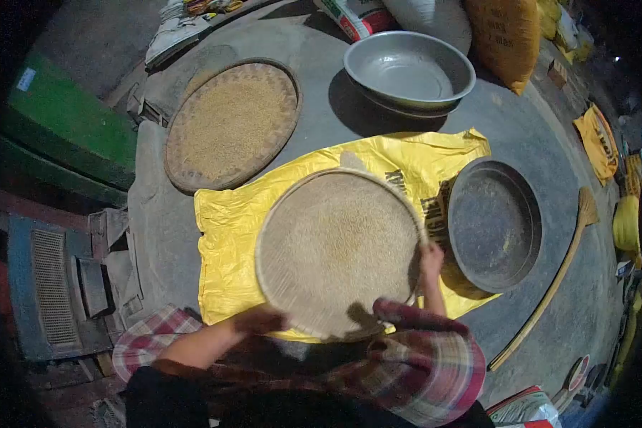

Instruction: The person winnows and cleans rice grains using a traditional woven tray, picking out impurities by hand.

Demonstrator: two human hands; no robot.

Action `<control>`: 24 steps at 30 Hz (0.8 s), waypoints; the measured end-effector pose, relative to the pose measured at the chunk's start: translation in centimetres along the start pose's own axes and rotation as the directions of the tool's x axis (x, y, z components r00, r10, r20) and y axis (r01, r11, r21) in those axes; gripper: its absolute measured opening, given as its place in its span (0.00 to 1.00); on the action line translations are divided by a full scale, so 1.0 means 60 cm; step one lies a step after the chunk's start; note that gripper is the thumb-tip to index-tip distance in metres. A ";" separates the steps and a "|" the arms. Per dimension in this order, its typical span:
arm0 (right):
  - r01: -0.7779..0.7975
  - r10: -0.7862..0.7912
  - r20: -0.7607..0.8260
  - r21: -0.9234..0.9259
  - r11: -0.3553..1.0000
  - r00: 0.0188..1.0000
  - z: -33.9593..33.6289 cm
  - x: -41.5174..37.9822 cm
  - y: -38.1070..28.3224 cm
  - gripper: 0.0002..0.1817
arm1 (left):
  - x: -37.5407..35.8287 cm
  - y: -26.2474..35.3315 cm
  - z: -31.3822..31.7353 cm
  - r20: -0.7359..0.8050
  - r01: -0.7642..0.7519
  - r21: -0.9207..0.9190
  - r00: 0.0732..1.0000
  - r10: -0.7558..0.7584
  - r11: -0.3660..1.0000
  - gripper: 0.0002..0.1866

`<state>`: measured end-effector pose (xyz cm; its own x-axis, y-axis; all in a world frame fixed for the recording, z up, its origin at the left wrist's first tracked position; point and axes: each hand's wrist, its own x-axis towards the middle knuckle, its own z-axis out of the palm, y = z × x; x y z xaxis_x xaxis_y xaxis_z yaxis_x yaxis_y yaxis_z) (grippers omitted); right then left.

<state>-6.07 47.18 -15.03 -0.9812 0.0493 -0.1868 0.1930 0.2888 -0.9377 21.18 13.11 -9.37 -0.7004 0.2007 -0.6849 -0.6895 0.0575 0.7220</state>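
A round woven winnowing tray [289, 232] is held level in front of me, over a yellow sack [225, 250] spread on the floor. Grain [360, 232] lies loosely across the middle and right of the tray, somewhat smeared by motion. My left hand [262, 319] grips the tray's near left rim; its fingers are dark and blurred. On the right rim, my right hand [431, 261] is closed round the edge, with the fingertips partly hidden. A dark, shallow metal pan [493, 225] sits just beyond my right hand, partly on the sack.
Another woven tray [289, 132] full of grain stands at the back left. A wide metal basin [349, 68] is at the back, near an orange sack [505, 39]. A long-handled broom [549, 299] lies at right. A green box-like object [64, 121] borders the left.
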 end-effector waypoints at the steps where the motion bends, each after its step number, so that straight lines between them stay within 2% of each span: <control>1: 0.027 -0.027 -0.024 -0.006 1.000 0.999 0.017 -0.014 0.010 0.15 | 0.014 -0.061 -0.036 0.088 0.092 -0.183 0.993 -0.077 0.979 0.21; 2: 0.065 -0.065 -0.074 -0.002 0.998 0.995 0.044 -0.015 0.020 0.16 | 0.036 -0.130 -0.080 0.203 0.312 -0.377 0.946 -0.251 0.872 0.21; 3: 0.056 -0.055 -0.048 0.024 0.998 0.997 0.062 -0.015 0.007 0.16 | 0.072 -0.229 -0.116 0.352 0.526 -0.536 0.850 -0.392 0.661 0.22; 4: 0.082 -0.081 -0.034 0.024 0.996 0.996 0.064 -0.003 -0.012 0.16 | 0.048 -0.148 -0.107 0.101 0.298 -0.378 0.954 -0.281 0.877 0.19; 6: 0.099 -0.097 -0.082 0.017 0.995 0.992 0.038 0.007 -0.056 0.16 | -0.007 0.023 -0.028 -0.109 0.076 -0.103 0.990 -0.088 0.992 0.16; 7: -0.068 0.070 -0.071 0.038 0.997 0.995 0.013 0.018 -0.043 0.16 | -0.011 0.074 0.012 -0.105 0.048 0.237 0.994 -0.024 0.970 0.15; 8: -0.132 0.132 -0.053 0.003 0.991 0.990 -0.011 0.020 -0.014 0.16 | -0.008 0.099 0.030 -0.082 0.012 0.543 0.996 0.039 0.839 0.13; 9: -0.188 0.186 -0.032 -0.039 0.981 0.982 -0.023 0.020 0.024 0.15 | -0.009 0.045 0.011 -0.082 -0.004 0.543 0.995 0.058 0.840 0.13; 10: -0.107 0.104 -0.070 -0.034 0.994 0.992 -0.008 0.013 0.068 0.14 | -0.011 -0.060 -0.024 0.112 -0.223 0.172 0.972 0.205 0.960 0.16; 11: -0.007 0.007 -0.026 -0.021 1.000 1.000 0.004 -0.018 0.029 0.14 | 0.003 -0.059 -0.029 0.160 -0.079 -0.172 0.981 0.107 0.982 0.18; 12: 0.006 -0.007 -0.036 -0.035 0.999 0.999 0.024 -0.039 -0.018 0.14 | 0.016 -0.057 -0.033 0.207 0.110 -0.546 0.978 0.006 0.830 0.20; 13: 0.013 -0.015 -0.039 -0.049 0.999 0.999 0.044 -0.043 -0.047 0.15 | 0.022 -0.024 -0.027 0.250 0.257 -0.777 0.964 -0.093 0.575 0.23; 14: 0.172 -0.191 -0.225 -0.101 0.980 0.955 0.076 -0.011 0.029 0.15 | 0.019 0.014 -0.037 0.016 0.281 -0.596 0.941 -0.339 0.752 0.19; 15: 0.116 -0.118 -0.047 -0.057 0.992 0.992 0.048 -0.006 -0.026 0.15 | 0.023 0.017 -0.034 -0.055 0.072 -0.307 0.994 -0.093 0.949 0.18; 16: 0.030 -0.035 -0.080 -0.058 0.998 0.996 0.027 -0.013 -0.057 0.14 | 0.028 0.019 -0.030 -0.121 -0.158 0.028 0.980 0.160 0.987 0.17; 17: -0.046 0.039 -0.113 -0.060 0.997 0.993 0.010 -0.007 -0.074 0.14 | 0.020 0.011 -0.017 -0.118 -0.164 0.040 0.979 0.168 0.986 0.17; 18: -0.087 0.088 -0.088 0.009 0.996 0.992 -0.007 0.009 -0.015 0.14 | 0.011 0.000 0.001 -0.048 -0.151 -0.177 0.988 0.145 0.973 0.23; 19: -0.068 0.068 -0.090 0.007 0.998 0.994 -0.004 -0.005 -0.005 0.14 | 0.011 -0.005 0.014 0.025 -0.124 -0.388 0.989 0.145 0.913 0.30; 20: -0.100 0.099 -0.066 0.001 0.995 0.993 0.006 -0.025 -0.002 0.14 | -0.003 0.007 0.003 0.071 -0.042 -0.347 0.995 0.071 0.937 0.29; 21: -0.143 0.143 -0.042 -0.004 0.990 0.989 0.019 -0.035 0.008 0.15 | -0.021 0.027 -0.015 0.110 0.103 -0.396 0.992 -0.064 0.912 0.28; 22: 0.039 -0.037 -0.054 0.037 0.999 0.998 0.047 -0.026 0.033 0.16 | -0.042 0.077 -0.016 0.120 0.230 -0.490 0.973 -0.196 0.841 0.27; 23: 0.114 -0.128 -0.150 -0.098 0.989 0.980 0.072 -0.013 0.057 0.15 | -0.068 0.124 -0.005 0.059 0.264 -0.558 0.958 -0.279 0.787 0.27; 24: 0.131 -0.140 -0.130 -0.077 0.988 0.981 0.066 -0.011 0.012 0.15 | -0.090 0.186 0.020 -0.039 0.234 -0.558 0.951 -0.308 0.796 0.27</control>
<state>-5.28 43.56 -16.74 -0.9911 0.1326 -0.0135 0.0615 0.3653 -0.9289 17.46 13.85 2.51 -0.4610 0.1345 -0.8771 -0.8159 -0.4529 0.3594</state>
